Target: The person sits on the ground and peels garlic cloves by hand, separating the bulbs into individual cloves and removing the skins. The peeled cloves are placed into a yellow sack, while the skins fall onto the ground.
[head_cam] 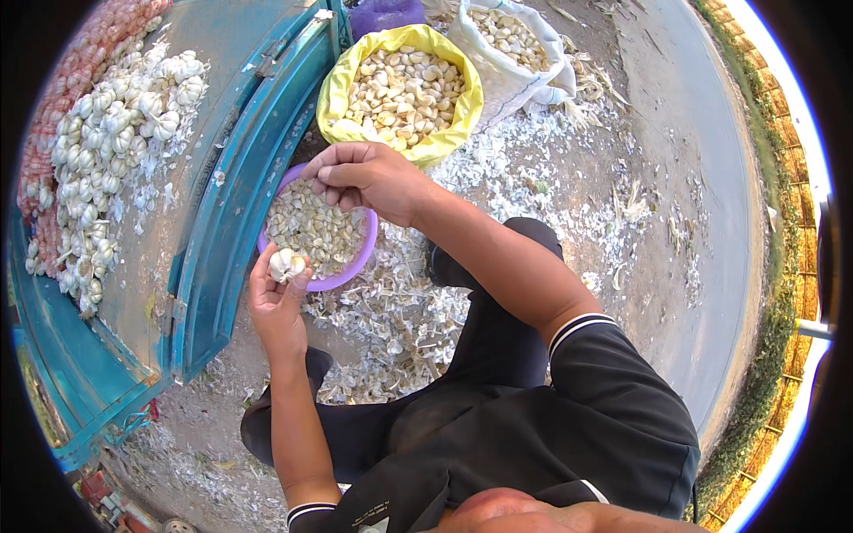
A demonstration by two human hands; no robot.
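My left hand (278,303) holds a white garlic bulb (287,266) between thumb and fingers, over the near left rim of a purple basin (370,243). Some of the bulb's outer skin looks peeled back. Separated garlic cloves (320,230) fill the basin. Above its far rim is my right hand (366,174), apart from the bulb, with curled fingers and the thumb close to the index finger. Whether something small is pinched there cannot be seen. A yellow sack (470,100) full of cloves stands just beyond my right hand.
Left is a teal metal truck bed (226,220) bearing a heap of garlic bulbs (100,146) and red mesh sacks (40,133). An open white sack (513,93) of cloves stands beside the yellow one, near a purple object (386,14). Garlic skins (406,313) litter the ground between my legs.
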